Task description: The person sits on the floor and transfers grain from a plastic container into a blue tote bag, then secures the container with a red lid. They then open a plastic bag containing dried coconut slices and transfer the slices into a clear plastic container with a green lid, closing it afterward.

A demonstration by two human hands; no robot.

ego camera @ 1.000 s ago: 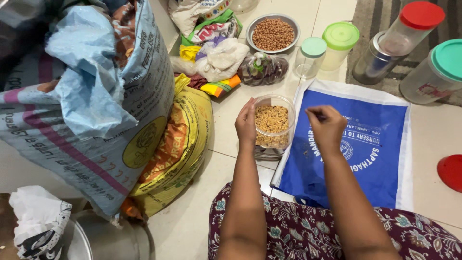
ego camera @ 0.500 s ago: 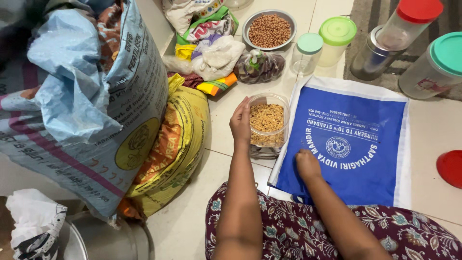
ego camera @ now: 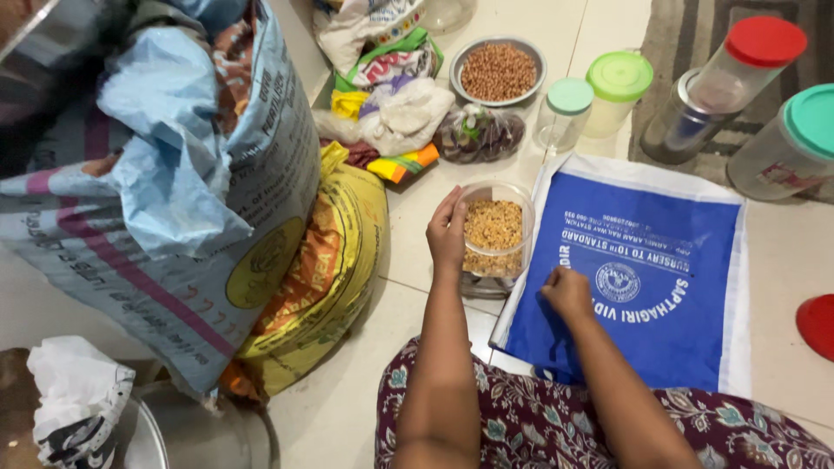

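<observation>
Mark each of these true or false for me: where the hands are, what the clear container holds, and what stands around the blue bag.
1. The left hand rests against the side of the clear container of yellow grain. True.
2. The right hand is over the steel bowl of brown seeds. False: it rests on the blue bag, far from the bowl.
3. The clear container has a lid on it. False: it is open on top.
4. The blue bag lies flat on the floor. True.
5. The jar with the red lid stands left of the container. False: it is to the upper right.
</observation>
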